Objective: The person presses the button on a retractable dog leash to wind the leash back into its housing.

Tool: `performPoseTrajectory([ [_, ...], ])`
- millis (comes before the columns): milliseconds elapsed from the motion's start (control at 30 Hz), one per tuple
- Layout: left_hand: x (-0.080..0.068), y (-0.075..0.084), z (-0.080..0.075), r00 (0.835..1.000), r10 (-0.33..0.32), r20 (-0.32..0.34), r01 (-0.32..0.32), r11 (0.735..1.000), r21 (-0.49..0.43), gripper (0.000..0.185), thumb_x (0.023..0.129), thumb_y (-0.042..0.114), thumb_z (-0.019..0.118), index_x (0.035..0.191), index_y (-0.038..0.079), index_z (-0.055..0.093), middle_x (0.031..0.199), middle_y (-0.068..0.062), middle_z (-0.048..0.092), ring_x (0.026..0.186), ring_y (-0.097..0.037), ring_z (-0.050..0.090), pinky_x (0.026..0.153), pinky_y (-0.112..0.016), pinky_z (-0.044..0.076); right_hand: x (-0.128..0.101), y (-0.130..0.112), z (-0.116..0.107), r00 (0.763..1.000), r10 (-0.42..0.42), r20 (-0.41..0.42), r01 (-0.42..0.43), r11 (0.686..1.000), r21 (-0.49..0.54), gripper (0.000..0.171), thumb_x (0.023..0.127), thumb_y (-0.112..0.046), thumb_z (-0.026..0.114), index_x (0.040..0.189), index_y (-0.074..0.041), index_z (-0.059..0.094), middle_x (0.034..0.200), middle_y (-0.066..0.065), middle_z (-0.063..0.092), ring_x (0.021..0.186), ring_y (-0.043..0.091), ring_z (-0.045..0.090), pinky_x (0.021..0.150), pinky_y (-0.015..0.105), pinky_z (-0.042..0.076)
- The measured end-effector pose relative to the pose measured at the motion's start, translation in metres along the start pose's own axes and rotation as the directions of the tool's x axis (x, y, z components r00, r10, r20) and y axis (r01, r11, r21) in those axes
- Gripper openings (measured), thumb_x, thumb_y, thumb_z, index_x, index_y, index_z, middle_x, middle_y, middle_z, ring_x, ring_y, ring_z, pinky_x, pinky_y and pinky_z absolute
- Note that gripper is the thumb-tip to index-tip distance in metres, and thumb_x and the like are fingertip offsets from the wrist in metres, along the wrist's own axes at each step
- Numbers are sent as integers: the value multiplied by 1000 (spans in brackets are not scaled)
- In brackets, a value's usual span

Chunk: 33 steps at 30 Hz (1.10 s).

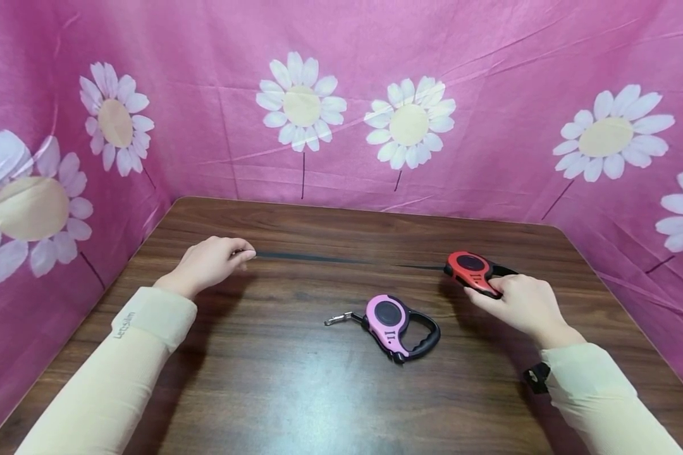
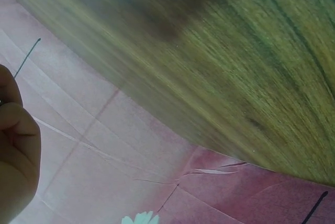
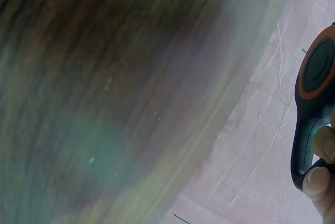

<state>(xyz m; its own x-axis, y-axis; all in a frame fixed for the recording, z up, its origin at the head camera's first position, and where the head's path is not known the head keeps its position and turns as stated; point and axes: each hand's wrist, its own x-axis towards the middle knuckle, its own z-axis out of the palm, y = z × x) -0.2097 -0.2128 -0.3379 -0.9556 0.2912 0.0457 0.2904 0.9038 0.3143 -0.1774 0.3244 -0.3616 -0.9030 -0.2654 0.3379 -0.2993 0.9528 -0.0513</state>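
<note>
My right hand (image 1: 523, 306) grips the black handle of a red retractable dog leash (image 1: 468, 262) over the right side of the table. From its nose a thin dark strap (image 1: 301, 256) runs out, stretched across to my left hand (image 1: 207, 265). The left fingers and thumb pinch the strap's far end, and whatever clip it has is hidden. Between the hands, nearer to me, lies a pink retractable leash (image 1: 380, 316) with a black loop handle and a metal clip (image 1: 338, 318) pointing left. In the right wrist view, fingers (image 3: 316, 182) curl round the handle of the red-rimmed leash.
The brown wood-grain table (image 1: 262, 392) reaches back to a pink cloth (image 1: 216, 145) printed with white daisies, which hangs behind and along both sides. A black band (image 1: 537, 378) shows at the right wrist.
</note>
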Motion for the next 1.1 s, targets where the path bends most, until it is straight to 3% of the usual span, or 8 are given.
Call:
performPoseTrajectory([
  [333,2,6,1,1000,-3,0,3,1000,5,26,102,35,54,112,18,71,81,8,74,76,-11,68,75,-52,51,1,-3,3,998,-30,-53,30,1000,5,52,79,-46,73,53,-23,35,50,-11,32,47,10,32,45,28,25],
  [900,7,11,9,1000,14,-3,-14,1000,15,24,101,37,55,109,21,72,74,6,70,72,-8,62,72,-49,51,3,-7,3,998,-50,-47,51,999,5,52,80,-46,73,53,-24,35,50,-12,31,46,9,31,44,28,24],
  [1100,8,15,8,1000,25,1,-25,1000,9,22,101,34,56,109,20,71,79,9,74,73,-7,64,72,-49,51,5,-10,3,997,-58,-52,59,998,16,52,80,-46,72,52,-23,34,50,-12,30,46,8,30,44,28,24],
])
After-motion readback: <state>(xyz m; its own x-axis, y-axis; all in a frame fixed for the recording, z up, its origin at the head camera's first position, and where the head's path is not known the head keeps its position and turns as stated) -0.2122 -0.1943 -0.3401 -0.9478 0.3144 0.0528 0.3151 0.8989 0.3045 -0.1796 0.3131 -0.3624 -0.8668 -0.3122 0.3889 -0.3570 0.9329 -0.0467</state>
